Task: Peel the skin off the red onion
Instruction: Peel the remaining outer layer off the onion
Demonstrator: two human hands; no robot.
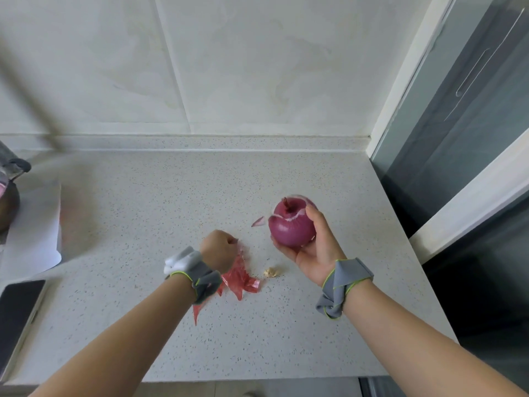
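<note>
My right hand (315, 250) grips the red onion (290, 224) just above the counter, at centre right. Its stem end points up, and a torn pale edge of skin runs round the top. My left hand (219, 247) is curled into a fist to the left of the onion, low over a pile of loose red onion skin (240, 277). Its fingertips seem to pinch a thin piece of that skin. A small sliver of skin (258, 221) lies beside the onion, and a tan root scrap (271, 272) lies near the pile.
The speckled white counter (171, 213) ends at a tiled wall behind and at a glass door frame (446, 156) on the right. At the left lie a sheet of white paper (34, 233), a dark phone (17, 316) and a dark pot (7, 204).
</note>
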